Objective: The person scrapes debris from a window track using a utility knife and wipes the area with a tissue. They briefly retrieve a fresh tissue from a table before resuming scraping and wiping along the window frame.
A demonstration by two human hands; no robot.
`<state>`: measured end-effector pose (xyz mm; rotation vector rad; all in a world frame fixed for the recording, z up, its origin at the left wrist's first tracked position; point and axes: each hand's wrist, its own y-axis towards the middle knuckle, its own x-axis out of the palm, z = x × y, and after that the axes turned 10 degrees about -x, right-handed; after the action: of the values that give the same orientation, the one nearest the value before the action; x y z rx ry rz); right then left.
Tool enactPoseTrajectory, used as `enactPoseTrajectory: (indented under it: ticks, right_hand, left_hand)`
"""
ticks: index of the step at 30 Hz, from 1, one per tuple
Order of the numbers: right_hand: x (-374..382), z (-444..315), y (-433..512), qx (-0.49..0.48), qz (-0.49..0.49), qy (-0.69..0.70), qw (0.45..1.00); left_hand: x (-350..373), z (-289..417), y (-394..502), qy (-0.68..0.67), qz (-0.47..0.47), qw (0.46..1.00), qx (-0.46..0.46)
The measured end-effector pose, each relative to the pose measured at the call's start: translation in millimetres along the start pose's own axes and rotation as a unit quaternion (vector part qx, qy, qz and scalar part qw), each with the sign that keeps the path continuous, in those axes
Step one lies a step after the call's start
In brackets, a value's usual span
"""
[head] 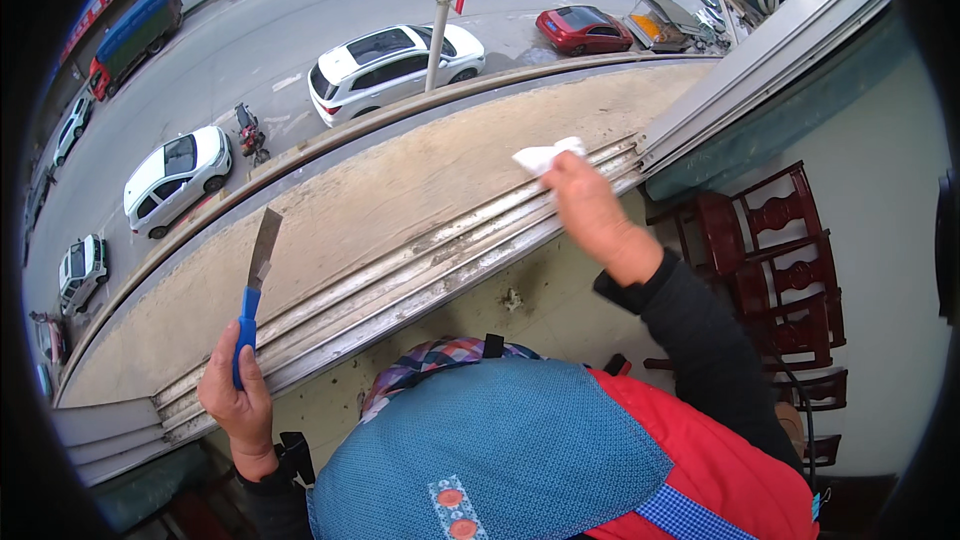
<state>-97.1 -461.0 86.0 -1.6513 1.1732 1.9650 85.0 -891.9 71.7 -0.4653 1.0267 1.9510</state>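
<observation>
My left hand [238, 397] grips the blue handle of a putty knife [256, 292], its metal blade pointing up and away from me above the sill. In my right hand [592, 210] is a crumpled white tissue or cloth [551, 156], pinched at the fingertips over the right part of the window track. The metal sliding-window track [420, 262] runs diagonally below both hands, with brown dirt along its grooves. Whether the tissue touches the track I cannot tell.
Beyond the track lies a rough concrete ledge [390, 195], with a street and parked cars, including a white SUV [397, 67], below. A window frame [772, 52] bounds the right. Dark red wooden chairs [780, 270] stand indoors. Debris [512, 300] lies on the tiled floor.
</observation>
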Motion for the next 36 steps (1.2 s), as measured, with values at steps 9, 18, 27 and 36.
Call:
enactPoseTrajectory:
  ticks: [9, 18, 27, 36]
  right_hand:
    - [-35, -9, 13, -0.002, 0.056, 0.071, 0.996]
    - [-9, 7, -12, 0.067, -0.077, 0.023, 0.994]
    - [-4, -83, 18, -0.046, -0.086, 0.114, 0.989]
    - [-25, -62, 30, -0.068, -0.014, 0.162, 0.984]
  left_hand:
    - [-2, 1, 0, 0.001, -0.001, 1.000, 0.004]
    - [-1, 3, 3, -0.024, -0.005, 0.999, 0.025]
    - [-28, 21, 10, -0.172, -0.150, 0.968, -0.101]
    - [-54, 46, 12, -0.110, -0.209, 0.969, -0.078]
